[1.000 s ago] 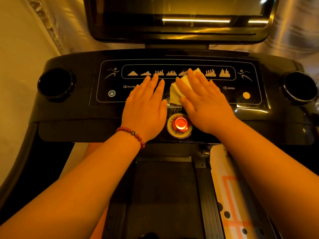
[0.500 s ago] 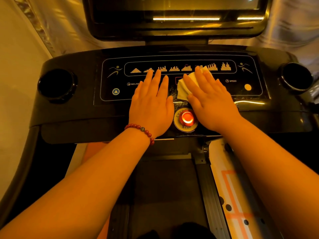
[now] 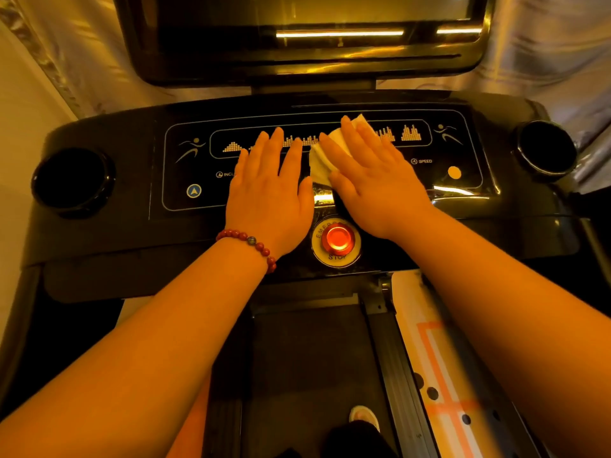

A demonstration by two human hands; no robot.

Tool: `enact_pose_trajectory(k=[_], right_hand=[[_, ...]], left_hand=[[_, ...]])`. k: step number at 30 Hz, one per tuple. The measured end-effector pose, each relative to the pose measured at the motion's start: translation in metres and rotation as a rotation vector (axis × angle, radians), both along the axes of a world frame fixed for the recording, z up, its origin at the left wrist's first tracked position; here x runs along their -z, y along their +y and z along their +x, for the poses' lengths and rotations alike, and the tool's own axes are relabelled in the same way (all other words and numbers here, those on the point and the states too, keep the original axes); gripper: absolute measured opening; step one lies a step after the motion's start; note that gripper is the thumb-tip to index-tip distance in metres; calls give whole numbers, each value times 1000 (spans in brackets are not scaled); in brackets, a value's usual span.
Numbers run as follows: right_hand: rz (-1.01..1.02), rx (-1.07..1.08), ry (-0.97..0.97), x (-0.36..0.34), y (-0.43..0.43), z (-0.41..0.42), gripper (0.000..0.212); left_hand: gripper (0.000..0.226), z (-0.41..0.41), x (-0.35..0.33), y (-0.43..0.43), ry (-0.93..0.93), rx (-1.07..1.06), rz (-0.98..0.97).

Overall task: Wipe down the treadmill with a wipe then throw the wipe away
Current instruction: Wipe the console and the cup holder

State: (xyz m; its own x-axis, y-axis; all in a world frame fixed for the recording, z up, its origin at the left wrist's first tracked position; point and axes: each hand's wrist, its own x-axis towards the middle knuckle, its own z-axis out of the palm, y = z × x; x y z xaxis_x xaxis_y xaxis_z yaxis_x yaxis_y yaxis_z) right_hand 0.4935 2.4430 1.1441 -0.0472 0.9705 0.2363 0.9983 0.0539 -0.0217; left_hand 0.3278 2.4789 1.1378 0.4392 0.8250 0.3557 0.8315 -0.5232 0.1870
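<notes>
Flat on the black treadmill console (image 3: 132, 226), right hand (image 3: 377, 186) with fingers straight and close together, pressing a folded white wipe (image 3: 322, 163) against the middle of the control panel, near its far edge, over the row of programme icons. Just beside it, left hand (image 3: 269, 193) palm-down on the panel, fingers straight and slightly spread, holding nothing, red bead bracelet (image 3: 248, 241) at the wrist. Below both, at the console's near edge, lit emergency stop button (image 3: 338, 240). Left cup holder (image 3: 74, 181) and right cup holder (image 3: 545, 152) at the ends.

Red bead bracelet (image 3: 246, 241), one grey bead, on left wrist; forearms bare.
</notes>
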Motion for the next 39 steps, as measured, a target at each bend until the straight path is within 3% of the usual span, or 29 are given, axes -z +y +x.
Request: enact_pose_trajectory(k=[7,12,17,22,27,32,39], right_hand=[[50,122,44,-11,23,17,54],[5,-30,-6,-9,17,25,54],[17,111,47,-20,32,36,55],[-10,-74,-14,-17,31,25,57],[23,47,27,-23,44,30,57],[-1,-117,-17,-22,43,21,57],[54,6,34,-25,53,21,57]], left_hand=[[54,10,-13,20,16,-10,-4],[54,18,-18,33,20,1,-14],[54,18,-16,35,2,-1,7],[54,18,-15,35,-15,6,10],[55,18,-16,36,-12,3,6],[55,18,-15,35,-9,4,8],[55,18,-15,35,-6,1,-4]])
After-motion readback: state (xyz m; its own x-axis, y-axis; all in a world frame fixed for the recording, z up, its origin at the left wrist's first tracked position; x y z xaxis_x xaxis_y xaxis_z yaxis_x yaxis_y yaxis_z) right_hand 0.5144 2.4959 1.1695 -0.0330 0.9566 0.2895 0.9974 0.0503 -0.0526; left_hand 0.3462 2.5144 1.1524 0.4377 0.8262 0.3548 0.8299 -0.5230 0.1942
